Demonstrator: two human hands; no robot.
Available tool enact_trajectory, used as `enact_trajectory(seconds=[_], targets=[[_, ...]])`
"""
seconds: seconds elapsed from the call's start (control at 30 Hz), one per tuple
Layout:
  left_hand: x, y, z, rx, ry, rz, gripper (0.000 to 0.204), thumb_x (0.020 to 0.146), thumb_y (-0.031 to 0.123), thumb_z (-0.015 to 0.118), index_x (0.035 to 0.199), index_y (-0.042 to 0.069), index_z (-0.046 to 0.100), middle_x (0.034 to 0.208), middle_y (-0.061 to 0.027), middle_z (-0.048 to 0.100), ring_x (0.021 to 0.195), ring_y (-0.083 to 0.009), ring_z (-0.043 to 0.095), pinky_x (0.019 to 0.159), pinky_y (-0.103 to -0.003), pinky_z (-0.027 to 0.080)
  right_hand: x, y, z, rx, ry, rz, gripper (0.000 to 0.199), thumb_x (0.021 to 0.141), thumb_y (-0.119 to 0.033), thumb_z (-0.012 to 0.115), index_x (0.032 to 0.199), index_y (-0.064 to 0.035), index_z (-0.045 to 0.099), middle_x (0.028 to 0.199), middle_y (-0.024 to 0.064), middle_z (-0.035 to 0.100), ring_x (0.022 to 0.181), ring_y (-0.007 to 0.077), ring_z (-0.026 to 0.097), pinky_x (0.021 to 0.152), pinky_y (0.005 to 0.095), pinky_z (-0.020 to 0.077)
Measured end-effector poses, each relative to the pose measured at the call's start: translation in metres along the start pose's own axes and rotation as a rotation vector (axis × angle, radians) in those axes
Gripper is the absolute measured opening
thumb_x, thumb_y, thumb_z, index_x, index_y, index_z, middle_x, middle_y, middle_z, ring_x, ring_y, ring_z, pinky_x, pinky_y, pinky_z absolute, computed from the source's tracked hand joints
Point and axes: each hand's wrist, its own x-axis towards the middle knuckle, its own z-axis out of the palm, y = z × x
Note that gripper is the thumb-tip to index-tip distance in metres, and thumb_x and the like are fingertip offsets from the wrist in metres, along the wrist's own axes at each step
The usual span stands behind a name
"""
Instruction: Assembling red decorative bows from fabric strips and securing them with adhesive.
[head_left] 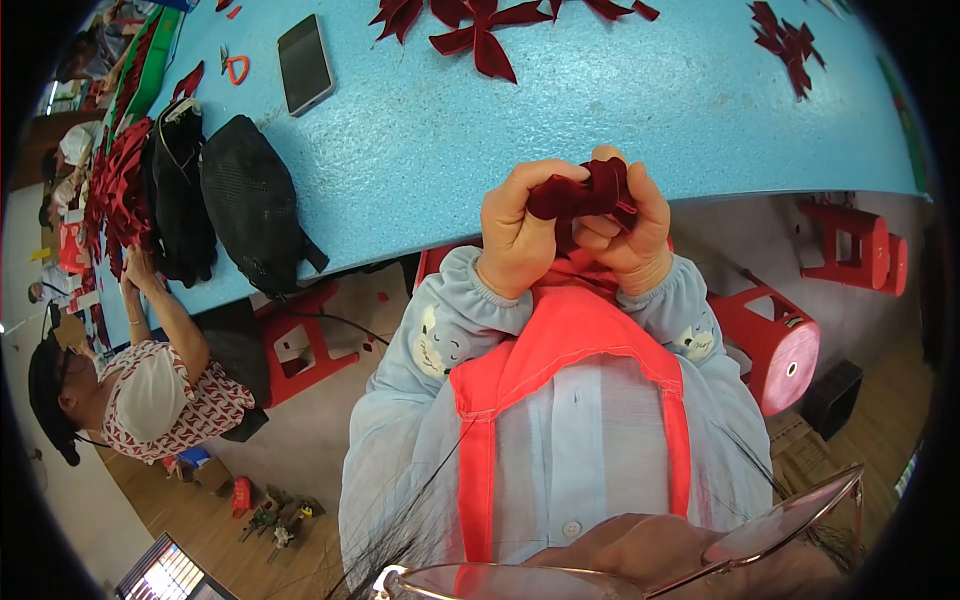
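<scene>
A dark red velvet bow (590,192) is held up in front of my chest, just off the near edge of the blue table (430,170). My left hand (515,228) is closed, thumb and fingers pinching the bow's left loop. On the other side, my right hand (648,232) grips the bow's right part with curled fingers. The underside of the bow is partly hidden by my fingers. More dark red velvet bows (488,40) lie farther back on the table, and a small pile of them (790,45) sits at the far right.
To the left on the table are a phone (305,65), orange-handled snips (235,68) and black bags (255,190). A co-worker (160,390) sits at the left, hands at a heap of red velvet (120,190). Red stools (770,345) stand near the table.
</scene>
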Motion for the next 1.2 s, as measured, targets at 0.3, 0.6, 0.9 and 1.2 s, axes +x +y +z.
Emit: enact_trajectory(seconds=[0.3,0.6,0.9,1.2], targets=[[0.009,0.016,-0.020,0.153,-0.037,-0.004,0.018,0.081,0.003,0.057,0.099,0.005,0.059,0.104,-0.0098,0.052,0.094,-0.0178,0.050,0.081,-0.028,0.041,0.001,-0.008,-0.007,-0.240,0.009,-0.159,0.020,0.083,-0.024,0.055,0.080,-0.0118,0.039,0.067,0.0011,0.048,0.046,0.0067,0.033,0.042,0.0221,0.0271],[0.010,0.038,-0.004,0.854,-0.028,0.331,0.024,0.066,0.004,0.069,0.088,0.010,0.063,0.103,-0.0107,0.049,0.097,-0.0286,0.046,0.080,-0.037,0.038,0.000,0.001,-0.006,-0.507,-0.006,-0.298,0.016,0.079,-0.015,0.055,0.075,-0.0083,0.041,0.068,0.0042,0.048,0.059,0.0107,0.041,0.051,0.0235,0.0354],[0.006,0.036,-0.005,0.894,0.035,0.282,0.027,0.060,0.003,0.069,0.085,0.011,0.062,0.098,-0.0081,0.050,0.092,-0.0273,0.047,0.078,-0.037,0.036,-0.001,0.002,-0.007,-0.957,-0.022,-0.473,0.014,0.078,-0.007,0.060,0.087,-0.0033,0.050,0.075,-0.0008,0.049,0.068,0.0055,0.042,0.061,0.0207,0.0370],[0.010,0.026,-0.010,1.051,0.075,0.613,0.022,0.063,0.002,0.068,0.083,0.009,0.062,0.096,-0.0077,0.051,0.088,-0.0262,0.046,0.075,-0.037,0.038,0.002,0.015,0.004,-0.946,0.261,-0.420,0.013,0.081,-0.005,0.055,0.092,-0.0030,0.051,0.079,-0.0008,0.050,0.066,0.0030,0.040,0.058,0.0168,0.0350]])
